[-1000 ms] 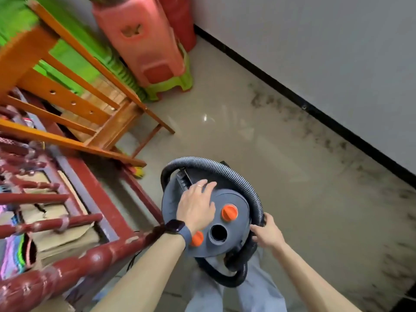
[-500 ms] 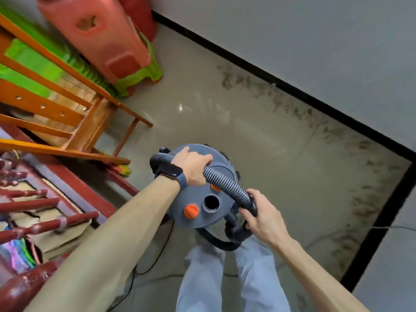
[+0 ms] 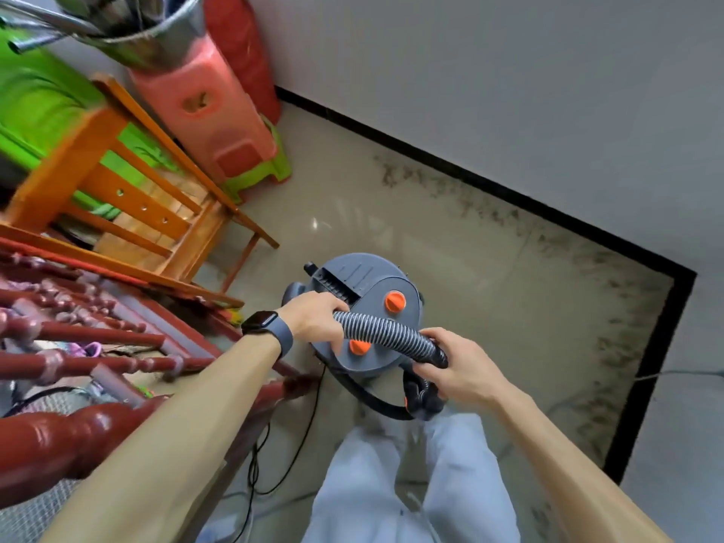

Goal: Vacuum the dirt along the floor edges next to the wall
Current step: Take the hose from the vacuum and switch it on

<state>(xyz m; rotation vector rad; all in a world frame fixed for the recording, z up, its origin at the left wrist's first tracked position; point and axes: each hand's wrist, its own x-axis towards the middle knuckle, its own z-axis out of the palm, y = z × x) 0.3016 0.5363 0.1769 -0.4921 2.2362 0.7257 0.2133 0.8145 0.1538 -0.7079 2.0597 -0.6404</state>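
The hose [image 3: 388,335] is pulled straighter across the vacuum canister [image 3: 376,284] on the floor [image 3: 470,248] now, fingers of left hand [image 3: 319,317] and right hand [image 3: 456,366] wrapped round it. Steel bucket [image 3: 156,37] holds metal tubes [image 3: 47,23].

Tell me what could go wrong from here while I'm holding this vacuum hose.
1. The black cord loops on the floor beside your legs; you might trip on it or snag it.
2. Your left hand and right hand both grip the hose, so a pull could drag the canister into the wooden chair close beside it.
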